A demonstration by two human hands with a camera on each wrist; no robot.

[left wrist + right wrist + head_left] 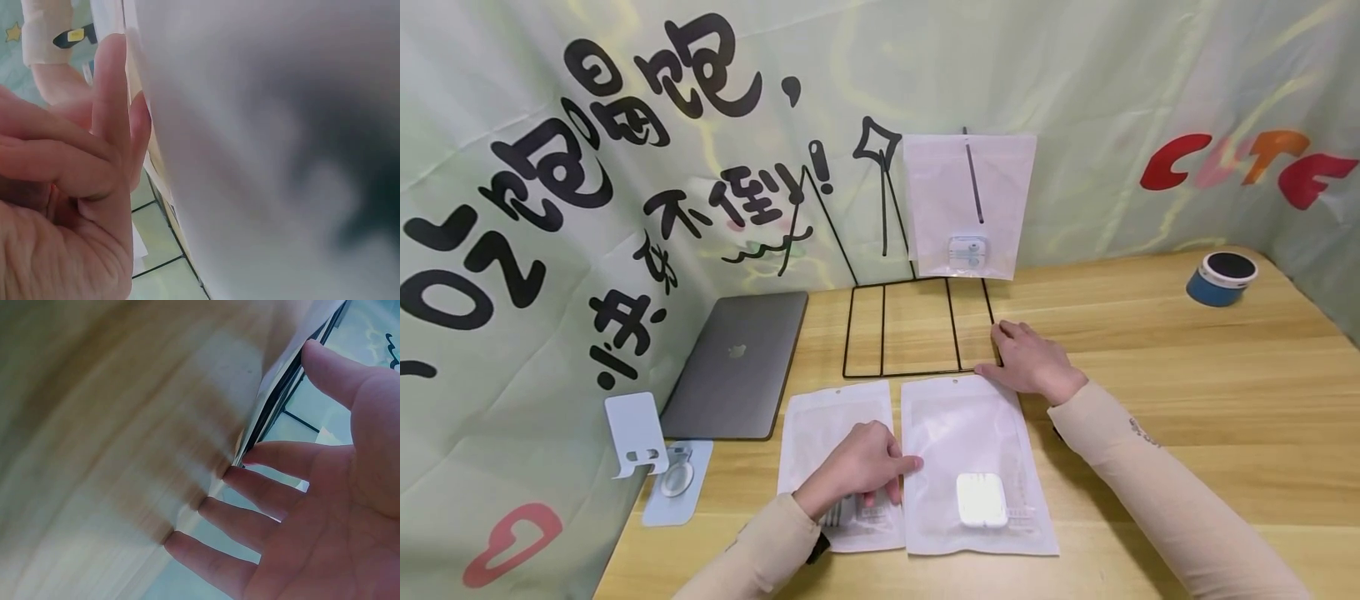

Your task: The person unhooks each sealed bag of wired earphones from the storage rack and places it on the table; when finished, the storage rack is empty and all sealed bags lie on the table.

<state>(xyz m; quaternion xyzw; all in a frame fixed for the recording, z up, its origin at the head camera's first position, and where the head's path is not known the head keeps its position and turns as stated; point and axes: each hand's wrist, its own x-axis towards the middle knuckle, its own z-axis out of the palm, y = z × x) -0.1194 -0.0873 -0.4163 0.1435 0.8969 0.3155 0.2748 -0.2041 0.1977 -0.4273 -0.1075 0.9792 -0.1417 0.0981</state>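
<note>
Two translucent white zip pouches lie side by side on the table. My left hand is over the left pouch, its thumb stretched to the left edge of the right pouch; its other fingers bend loosely and no held thing shows. Inside the right pouch is a white square earphone case. The left pouch's contents are partly hidden by my hand. At the front right corner of a black wire rack, my right hand rests, fingers spread, fingertips on the table and thumb by the wire.
Another pouch with earphones hangs on a rack hook. Left of the rack lies a grey laptop. A white phone stand and a round white charger stand nearby. A blue-and-white cylinder is far right. A printed cloth hangs behind.
</note>
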